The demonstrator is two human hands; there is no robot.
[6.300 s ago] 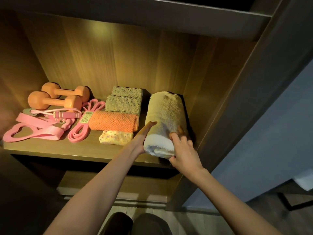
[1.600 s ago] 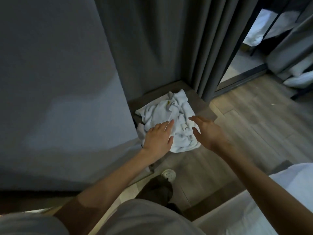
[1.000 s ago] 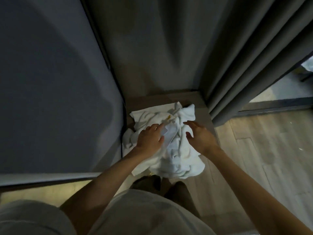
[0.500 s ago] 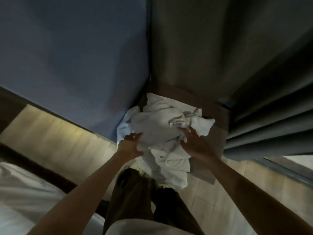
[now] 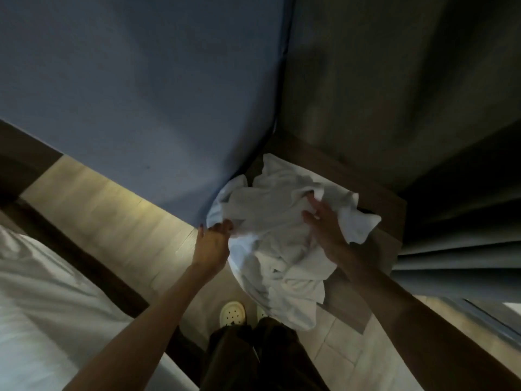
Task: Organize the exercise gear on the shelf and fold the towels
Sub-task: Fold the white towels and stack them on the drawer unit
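Dim room, blue wall (image 5: 141,94) & grey curtain (image 5: 451,249) meet in a corner. White towel (image 5: 276,221) is a messy heap between the 2 hands. Part of it sits on the low wood worktop (image 5: 386,210), and part hangs off the near edge twd the feet. It's soft, floppy & light, not slippery, and it won't break, so it'll sag wherever nobody holds it. Best spot to grab, I think: 2 corners or one long edge, then shake it flat before folding.

Left hand (image 5: 212,244) has fingers curled, pinching the towel's left edge. Right hand (image 5: 324,230) lies on the towel's right side, fingers spread & nearly straight, pressing the cloth, not wrapped round it as far as I can see.

Worktop shows just past the right hand, curtain further right. Wood floor (image 5: 112,210) & white bed (image 5: 42,292) are left of the left hand. Pale shoe (image 5: 232,313) is below both hands.
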